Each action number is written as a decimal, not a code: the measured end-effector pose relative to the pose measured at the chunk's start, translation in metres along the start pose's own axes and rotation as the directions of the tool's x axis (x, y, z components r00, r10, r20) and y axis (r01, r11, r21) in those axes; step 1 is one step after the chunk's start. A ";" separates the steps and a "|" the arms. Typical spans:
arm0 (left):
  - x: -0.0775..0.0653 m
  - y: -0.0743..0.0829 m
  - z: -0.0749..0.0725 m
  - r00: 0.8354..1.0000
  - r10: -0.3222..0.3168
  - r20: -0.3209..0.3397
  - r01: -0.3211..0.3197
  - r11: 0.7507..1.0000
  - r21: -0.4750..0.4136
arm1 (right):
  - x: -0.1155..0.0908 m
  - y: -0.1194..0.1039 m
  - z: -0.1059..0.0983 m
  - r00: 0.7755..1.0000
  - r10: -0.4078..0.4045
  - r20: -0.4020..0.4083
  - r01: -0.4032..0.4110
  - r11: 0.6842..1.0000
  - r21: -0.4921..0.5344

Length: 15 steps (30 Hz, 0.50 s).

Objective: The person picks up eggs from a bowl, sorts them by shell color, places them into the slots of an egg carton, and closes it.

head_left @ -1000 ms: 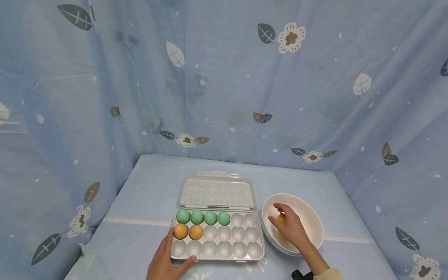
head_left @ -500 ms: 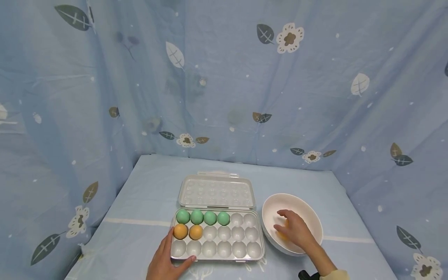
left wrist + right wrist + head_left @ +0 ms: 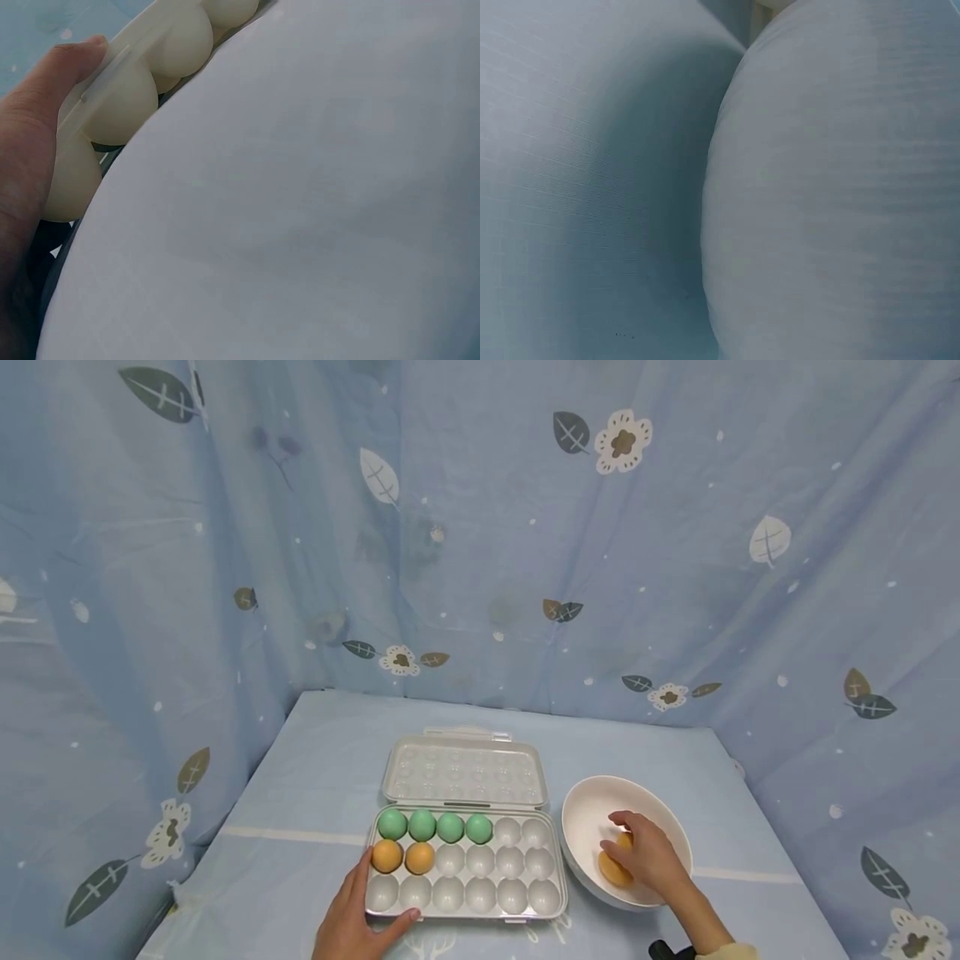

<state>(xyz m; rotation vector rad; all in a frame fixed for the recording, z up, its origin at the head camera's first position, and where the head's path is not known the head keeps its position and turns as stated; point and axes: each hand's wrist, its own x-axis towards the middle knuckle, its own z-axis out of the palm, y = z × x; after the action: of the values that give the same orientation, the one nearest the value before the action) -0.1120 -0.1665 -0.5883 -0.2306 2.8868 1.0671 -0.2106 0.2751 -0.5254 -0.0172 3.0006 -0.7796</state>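
Observation:
A clear plastic egg box (image 3: 465,893) lies with its lid (image 3: 465,768) folded back. Green balls (image 3: 450,827) fill part of its far row, and two orange balls (image 3: 403,857) sit in the middle row. My left hand (image 3: 356,910) rests at the near left corner, fingers along the side and thumb on the front edge; the left wrist view shows that thumb (image 3: 45,82) against the rim. My right hand (image 3: 651,856) is inside the white bowl (image 3: 588,810), finger and thumb curled about an orange ball (image 3: 625,841). More orange (image 3: 615,870) shows beneath it. The right wrist view shows no hand.
A pale blue cloth covers the table (image 3: 322,760), enclosed by a patterned curtain (image 3: 480,568). A black object (image 3: 663,950) is at the right wrist. Pale rounded surfaces (image 3: 285,210) fill much of both wrist views; their kind is unclear.
My right hand has shifted right and a little nearer within the bowl, and the orange between its finger and thumb has moved with it. The left hand and egg box stay put.

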 end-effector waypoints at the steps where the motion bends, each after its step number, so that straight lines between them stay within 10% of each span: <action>1: 0.000 0.000 0.000 1.000 0.005 -0.005 -0.005 1.000 0.000 | 0.000 0.000 0.000 1.000 0.011 0.012 -0.011 1.000 -0.003; 15: 0.001 -0.002 0.002 1.000 -0.001 -0.004 0.001 1.000 -0.006 | -0.005 0.000 -0.004 0.991 0.088 0.097 -0.084 0.996 -0.035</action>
<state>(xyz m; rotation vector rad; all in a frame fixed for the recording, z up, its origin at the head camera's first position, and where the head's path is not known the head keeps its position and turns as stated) -0.1131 -0.1667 -0.5909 -0.2341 2.8874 1.0766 -0.2062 0.2768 -0.5221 0.0701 2.8983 -0.7024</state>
